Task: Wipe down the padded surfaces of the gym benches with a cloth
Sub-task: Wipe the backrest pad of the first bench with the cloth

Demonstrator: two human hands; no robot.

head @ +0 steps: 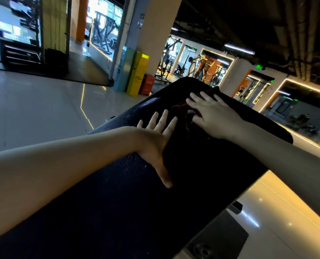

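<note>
A long black padded bench (118, 212) runs from the bottom left up to the middle of the head view, with wet drops on its left side. My left hand (156, 139) lies flat on the pad, fingers spread and straight. Further up the pad, my right hand (209, 116) presses a dark red cloth (181, 107) onto the surface with straight fingers. Most of the cloth is hidden under that hand.
Pale glossy floor tiles (43, 109) lie left and right of the bench. A pillar with blue, yellow (137, 71) and red boxes at its foot stands beyond the bench's far end. Weight machines (202, 70) fill the background. The bench's metal base (219, 238) shows at lower right.
</note>
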